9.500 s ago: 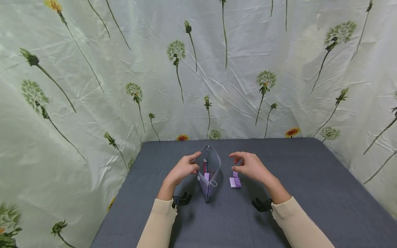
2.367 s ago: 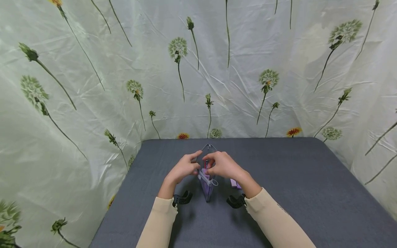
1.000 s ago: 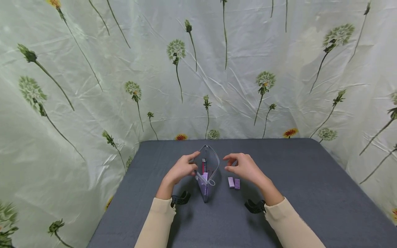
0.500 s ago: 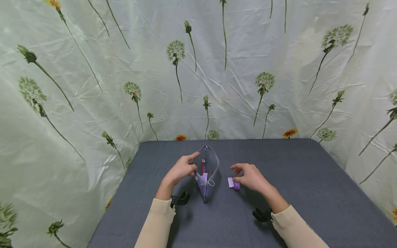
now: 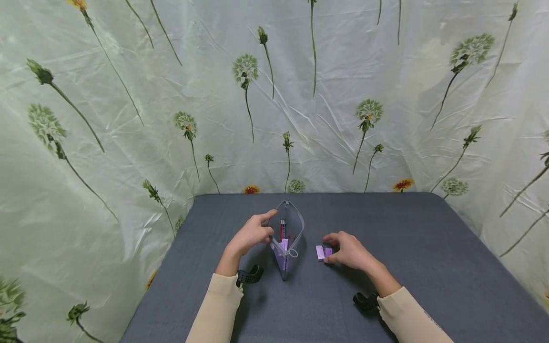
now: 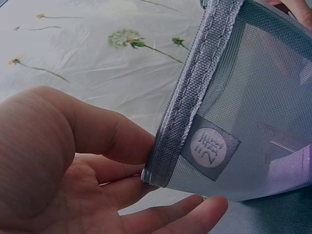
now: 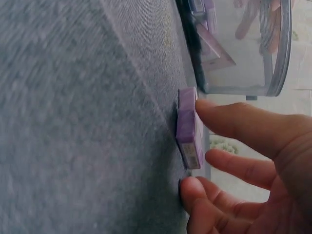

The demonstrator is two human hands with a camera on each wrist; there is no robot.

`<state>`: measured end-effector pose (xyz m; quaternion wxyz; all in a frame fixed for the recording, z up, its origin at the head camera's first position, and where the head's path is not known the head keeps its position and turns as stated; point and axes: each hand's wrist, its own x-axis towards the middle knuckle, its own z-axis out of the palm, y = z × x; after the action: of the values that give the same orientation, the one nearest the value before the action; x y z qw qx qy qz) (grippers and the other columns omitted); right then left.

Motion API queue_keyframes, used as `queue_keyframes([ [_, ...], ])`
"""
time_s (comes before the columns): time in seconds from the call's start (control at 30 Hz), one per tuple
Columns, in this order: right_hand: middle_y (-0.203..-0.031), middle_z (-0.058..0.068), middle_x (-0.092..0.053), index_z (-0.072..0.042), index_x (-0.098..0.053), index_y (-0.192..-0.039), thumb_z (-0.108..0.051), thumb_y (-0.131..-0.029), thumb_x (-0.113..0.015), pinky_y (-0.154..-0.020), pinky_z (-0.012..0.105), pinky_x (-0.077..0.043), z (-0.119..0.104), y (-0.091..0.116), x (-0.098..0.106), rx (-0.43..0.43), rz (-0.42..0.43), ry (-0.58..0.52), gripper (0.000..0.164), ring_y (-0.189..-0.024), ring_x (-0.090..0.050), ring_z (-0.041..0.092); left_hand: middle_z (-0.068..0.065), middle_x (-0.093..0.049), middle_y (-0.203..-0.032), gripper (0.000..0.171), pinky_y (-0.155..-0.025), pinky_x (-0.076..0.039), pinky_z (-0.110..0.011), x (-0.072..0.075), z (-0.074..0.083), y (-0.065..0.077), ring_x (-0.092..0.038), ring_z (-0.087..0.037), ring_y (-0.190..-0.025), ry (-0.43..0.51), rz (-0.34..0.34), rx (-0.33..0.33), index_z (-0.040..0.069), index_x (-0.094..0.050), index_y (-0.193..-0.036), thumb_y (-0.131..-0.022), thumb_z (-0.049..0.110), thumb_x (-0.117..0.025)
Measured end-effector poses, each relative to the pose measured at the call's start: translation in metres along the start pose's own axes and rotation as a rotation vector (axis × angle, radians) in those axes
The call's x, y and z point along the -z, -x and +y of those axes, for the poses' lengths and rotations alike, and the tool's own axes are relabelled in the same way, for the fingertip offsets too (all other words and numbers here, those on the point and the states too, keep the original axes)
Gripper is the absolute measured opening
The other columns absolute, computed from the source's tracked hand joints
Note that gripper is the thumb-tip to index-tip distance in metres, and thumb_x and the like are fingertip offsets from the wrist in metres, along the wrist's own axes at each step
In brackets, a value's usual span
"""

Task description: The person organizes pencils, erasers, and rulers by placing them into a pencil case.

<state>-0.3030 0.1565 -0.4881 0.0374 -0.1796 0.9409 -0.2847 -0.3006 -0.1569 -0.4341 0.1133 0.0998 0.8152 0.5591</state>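
Note:
A mesh zip pouch (image 5: 283,265) stands with its mouth spread. My left hand (image 5: 253,233) pinches its left rim; the left wrist view shows the thumb on the grey binding (image 6: 180,102) beside a round woven label (image 6: 208,147). Inside the pouch are red and dark pens (image 5: 282,229) and a lilac block (image 5: 284,244). My right hand (image 5: 349,252) is low over the table, thumb and fingers spread about a small purple box-shaped block (image 5: 329,252). In the right wrist view the thumb tip is right at the purple block (image 7: 189,134). A paler block (image 5: 320,253) lies just left.
The dark grey table (image 5: 386,228) reaches back to a pale hanging cloth (image 5: 326,119) printed with dandelions. Black wrist straps (image 5: 250,275) sit at the cream sleeves. A ring-shaped zip pull (image 5: 293,253) hangs at the pouch's near end.
Three blocks lay on the table at first; two lie there now. My right hand was over the pouch, then moved right and down to the purple block. The left hand stays at the rim.

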Motion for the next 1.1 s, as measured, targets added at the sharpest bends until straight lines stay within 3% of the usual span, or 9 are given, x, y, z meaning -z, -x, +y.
queue_keyframes([
  [0.17, -0.102, 0.006, -0.061, -0.014, -0.07, -0.124, -0.027, -0.072, -0.092, -0.077, 0.044, -0.046, 0.007, 0.0, 0.001, 0.034, -0.01, -0.022, 0.057, -0.091, -0.056, 0.024, -0.007, -0.029, -0.163, 0.069, -0.063, -0.047, -0.031, 0.0, 0.001, -0.001, -0.049, -0.019, -0.067, -0.003, 0.008, 0.001, 0.017, -0.038, -0.157, -0.093, -0.001, -0.056],
  [0.27, -0.103, 0.006, -0.059, -0.015, -0.07, -0.125, -0.03, -0.072, -0.092, -0.074, 0.041, -0.044, 0.011, -0.001, 0.002, 0.058, -0.028, -0.043, 0.059, -0.089, -0.054, 0.023, -0.007, -0.029, -0.163, 0.069, -0.064, -0.048, -0.032, 0.0, 0.002, -0.001, -0.056, -0.024, -0.087, -0.006, 0.012, 0.005, 0.017, -0.038, -0.157, -0.093, 0.0, -0.056],
  [0.4, -0.103, 0.006, -0.057, -0.014, -0.069, -0.126, -0.032, -0.073, -0.091, -0.07, 0.037, -0.042, 0.018, -0.001, 0.002, 0.103, -0.044, -0.079, 0.06, -0.082, -0.05, 0.019, -0.008, -0.029, -0.163, 0.069, -0.065, -0.049, -0.032, 0.0, 0.001, -0.002, -0.055, -0.029, -0.106, -0.008, 0.013, 0.005, 0.016, -0.037, -0.158, -0.093, 0.0, -0.056],
  [0.87, -0.105, 0.005, -0.054, -0.018, -0.071, -0.121, -0.032, -0.075, -0.09, -0.067, 0.032, -0.043, 0.03, -0.002, 0.0, 0.14, -0.091, -0.16, 0.052, -0.075, -0.049, 0.018, -0.009, -0.028, -0.163, 0.069, -0.063, -0.047, -0.031, 0.001, -0.002, -0.002, -0.049, -0.021, -0.066, 0.005, 0.005, 0.009, 0.016, -0.036, -0.158, -0.094, -0.001, -0.056],
  [1.1, -0.105, 0.005, -0.055, -0.018, -0.072, -0.117, -0.027, -0.074, -0.091, -0.065, 0.03, -0.042, 0.031, -0.002, 0.0, 0.153, -0.1, -0.171, 0.048, -0.073, -0.05, 0.016, -0.012, -0.028, -0.163, 0.069, -0.063, -0.047, -0.032, 0.002, -0.003, -0.003, -0.053, -0.022, -0.074, 0.006, 0.005, 0.004, 0.017, -0.038, -0.158, -0.094, -0.001, -0.056],
])
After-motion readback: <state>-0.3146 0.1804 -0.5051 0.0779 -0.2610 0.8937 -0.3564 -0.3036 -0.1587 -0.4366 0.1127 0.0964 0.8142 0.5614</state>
